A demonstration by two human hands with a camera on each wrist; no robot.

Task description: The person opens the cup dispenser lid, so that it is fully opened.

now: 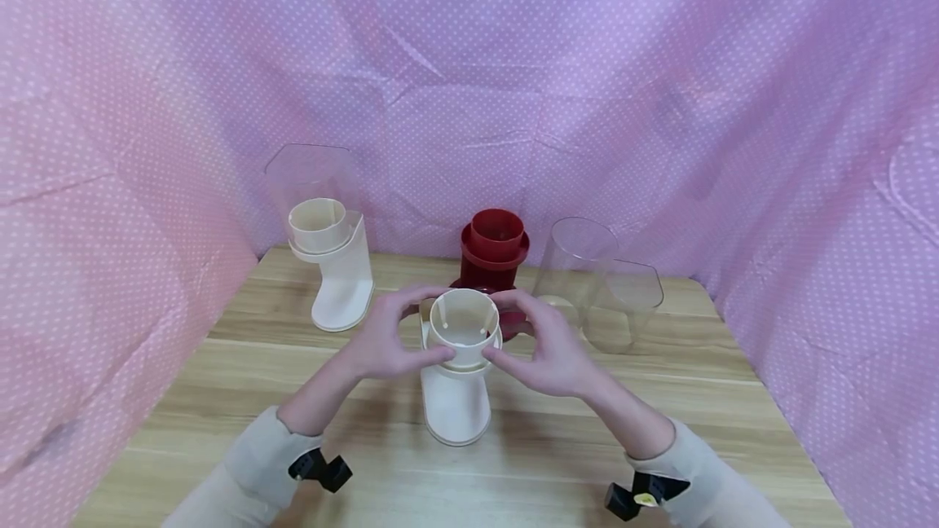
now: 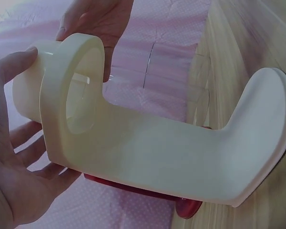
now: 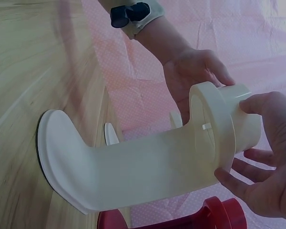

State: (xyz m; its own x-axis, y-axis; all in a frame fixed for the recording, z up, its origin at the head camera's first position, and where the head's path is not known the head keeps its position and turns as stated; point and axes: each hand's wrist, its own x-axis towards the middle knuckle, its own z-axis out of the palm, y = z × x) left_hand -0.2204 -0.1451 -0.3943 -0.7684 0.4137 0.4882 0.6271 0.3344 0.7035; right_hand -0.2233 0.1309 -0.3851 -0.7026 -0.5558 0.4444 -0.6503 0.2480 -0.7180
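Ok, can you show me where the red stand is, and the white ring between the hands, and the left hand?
Red stand (image 1: 493,277): head view, on its body below the collar.
White ring (image 1: 466,358): head view, on its near outer wall.
Left hand (image 1: 385,343): head view, on the back of the hand.

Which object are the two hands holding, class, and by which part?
The cream collar at the top of the white stand: the left hand and right hand grip its outer wall from opposite sides.
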